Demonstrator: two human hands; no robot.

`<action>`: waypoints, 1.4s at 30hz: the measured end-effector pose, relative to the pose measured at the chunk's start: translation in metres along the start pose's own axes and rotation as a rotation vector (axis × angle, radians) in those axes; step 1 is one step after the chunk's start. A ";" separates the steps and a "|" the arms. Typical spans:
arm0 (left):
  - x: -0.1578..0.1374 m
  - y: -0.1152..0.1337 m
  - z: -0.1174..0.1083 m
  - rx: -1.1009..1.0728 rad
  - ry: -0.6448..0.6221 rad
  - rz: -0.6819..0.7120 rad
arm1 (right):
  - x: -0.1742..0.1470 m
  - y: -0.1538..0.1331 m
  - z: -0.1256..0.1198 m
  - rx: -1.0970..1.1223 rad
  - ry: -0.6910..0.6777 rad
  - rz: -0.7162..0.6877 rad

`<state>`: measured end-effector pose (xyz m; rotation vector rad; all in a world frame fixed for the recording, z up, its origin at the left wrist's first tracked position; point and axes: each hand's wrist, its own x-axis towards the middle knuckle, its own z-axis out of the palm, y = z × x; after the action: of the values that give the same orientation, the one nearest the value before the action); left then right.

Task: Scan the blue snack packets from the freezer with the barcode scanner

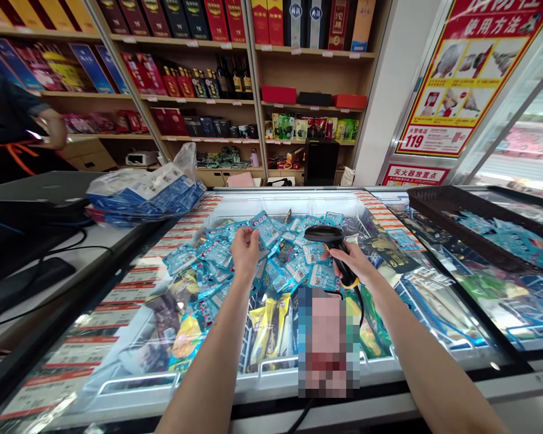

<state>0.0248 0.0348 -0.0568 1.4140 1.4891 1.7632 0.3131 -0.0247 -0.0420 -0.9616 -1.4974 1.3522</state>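
My left hand (245, 250) pinches the corner of a light-blue packet (266, 228), which it holds up over a heap of similar packets. In my right hand (355, 264) is a black barcode scanner (342, 259), fingers wrapped round its handle. The scanner's head is to the right of the held packet, apart from it. Loose blue packets (219, 253) are spread over the glass top of a chest freezer. Through the glass show yellow ice cream wrappers (271, 325). A blurred-out patch (328, 346) hides something near the front edge.
A brown basket (470, 232) with more blue packets stands on the right. At left are a plastic-wrapped blue bundle (149, 196), a dark machine (40, 193) and cables. A person's arm (52, 123) shows at far left. Shelves of boxes and bottles (230, 75) line the back.
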 end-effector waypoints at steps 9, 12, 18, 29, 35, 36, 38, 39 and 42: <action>0.000 -0.015 0.007 -0.070 -0.033 -0.059 | 0.001 -0.001 0.002 -0.064 -0.048 -0.005; 0.000 -0.017 0.008 -0.071 -0.028 -0.059 | 0.000 -0.002 0.003 -0.082 -0.050 -0.020; -0.002 -0.015 0.007 -0.089 -0.034 -0.084 | 0.000 -0.003 0.004 -0.089 -0.078 -0.033; -0.003 -0.009 0.009 -0.099 -0.026 -0.108 | 0.001 -0.002 0.005 -0.081 -0.095 -0.033; -0.003 0.003 0.006 -0.074 -0.022 -0.105 | 0.000 -0.003 0.005 -0.077 -0.087 -0.038; -0.002 0.007 0.003 -0.041 -0.011 -0.085 | -0.001 -0.005 0.004 -0.074 -0.075 -0.035; 0.000 0.013 -0.006 0.084 0.047 -0.012 | -0.003 -0.008 0.004 -0.062 -0.052 -0.024; 0.002 0.016 -0.012 0.170 0.093 0.041 | -0.003 -0.009 0.003 -0.055 -0.046 -0.020; 0.009 0.017 -0.029 0.396 0.180 0.108 | -0.004 -0.011 0.001 -0.035 -0.045 -0.015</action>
<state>0.0001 0.0234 -0.0348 1.5798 1.9767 1.7648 0.3130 -0.0297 -0.0319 -0.9451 -1.5639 1.3490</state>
